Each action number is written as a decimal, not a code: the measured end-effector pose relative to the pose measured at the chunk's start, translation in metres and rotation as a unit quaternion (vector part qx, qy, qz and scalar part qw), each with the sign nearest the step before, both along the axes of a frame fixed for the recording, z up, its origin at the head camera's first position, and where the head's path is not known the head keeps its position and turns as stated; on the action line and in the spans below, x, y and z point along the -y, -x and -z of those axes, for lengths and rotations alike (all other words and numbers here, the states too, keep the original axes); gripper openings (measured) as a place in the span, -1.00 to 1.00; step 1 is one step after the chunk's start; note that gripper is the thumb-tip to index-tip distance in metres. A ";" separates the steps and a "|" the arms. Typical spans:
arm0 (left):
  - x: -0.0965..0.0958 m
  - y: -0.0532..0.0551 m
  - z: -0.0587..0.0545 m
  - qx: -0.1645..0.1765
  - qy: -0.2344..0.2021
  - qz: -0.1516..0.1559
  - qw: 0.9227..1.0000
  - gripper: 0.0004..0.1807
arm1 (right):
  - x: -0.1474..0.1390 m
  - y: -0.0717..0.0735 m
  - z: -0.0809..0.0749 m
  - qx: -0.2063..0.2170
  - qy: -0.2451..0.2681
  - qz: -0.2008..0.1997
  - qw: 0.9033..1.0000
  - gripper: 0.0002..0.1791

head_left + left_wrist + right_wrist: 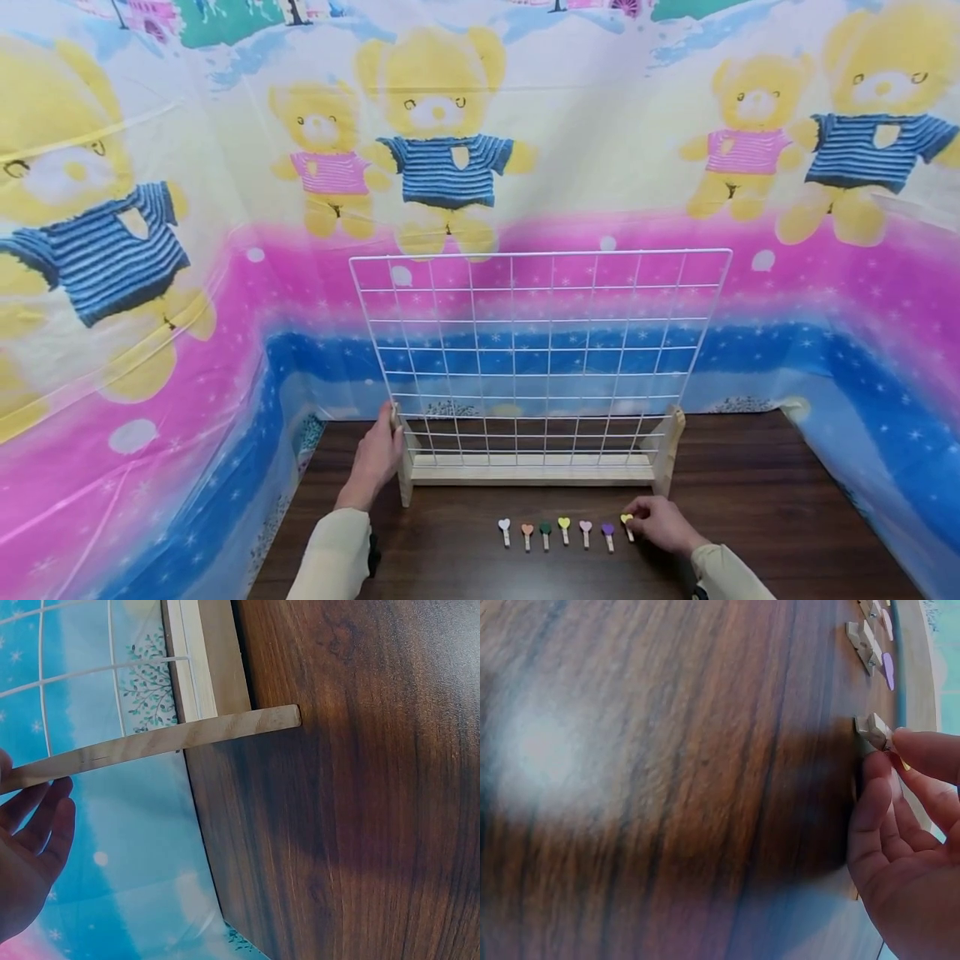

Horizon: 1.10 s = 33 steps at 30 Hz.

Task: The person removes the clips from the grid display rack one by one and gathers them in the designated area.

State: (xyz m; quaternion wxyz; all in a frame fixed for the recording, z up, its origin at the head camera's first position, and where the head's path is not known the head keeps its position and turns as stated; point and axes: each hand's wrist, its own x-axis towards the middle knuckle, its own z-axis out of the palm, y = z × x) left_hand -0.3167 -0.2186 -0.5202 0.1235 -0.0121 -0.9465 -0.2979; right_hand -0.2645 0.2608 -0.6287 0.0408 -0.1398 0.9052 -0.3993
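My left hand (377,454) grips the left wooden upright (150,744) of a stand that holds a white wire grid panel (513,350). In the left wrist view the thumb is mostly cut off at the frame edge, with fingers on the other side of the wood. At the right end of a row of small heart-topped clothespins, my right hand (663,523) pinches one with a yellow heart (626,518). Its wooden body (874,730) shows between thumb and fingers, low over the table. Beside it lies a clothespin with a purple heart (608,531).
Farther left in the row lie clothespins with pink (586,528), yellow (564,525), green (545,529), orange (527,531) and white (505,527) hearts. All lie on the dark wood table (450,567), in front of the stand's base bar (532,476). A bear-print cloth (585,167) hangs behind.
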 end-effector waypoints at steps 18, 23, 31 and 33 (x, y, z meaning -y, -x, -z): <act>0.000 -0.002 0.000 0.016 -0.001 0.000 1.000 -0.47 | -0.005 0.001 0.011 -0.001 -0.028 0.017 0.999 -0.89; -0.003 0.000 -0.002 0.014 0.000 -0.003 1.000 -0.48 | -0.005 0.003 0.010 0.005 -0.015 0.035 0.999 -0.85; 0.001 -0.003 -0.006 0.022 -0.017 0.014 1.000 -0.39 | 0.001 0.001 0.012 0.028 0.001 0.083 0.996 -0.82; 0.000 -0.004 -0.007 0.020 -0.024 0.016 0.999 -0.36 | 0.002 -0.001 0.010 0.030 0.001 0.093 0.995 -0.81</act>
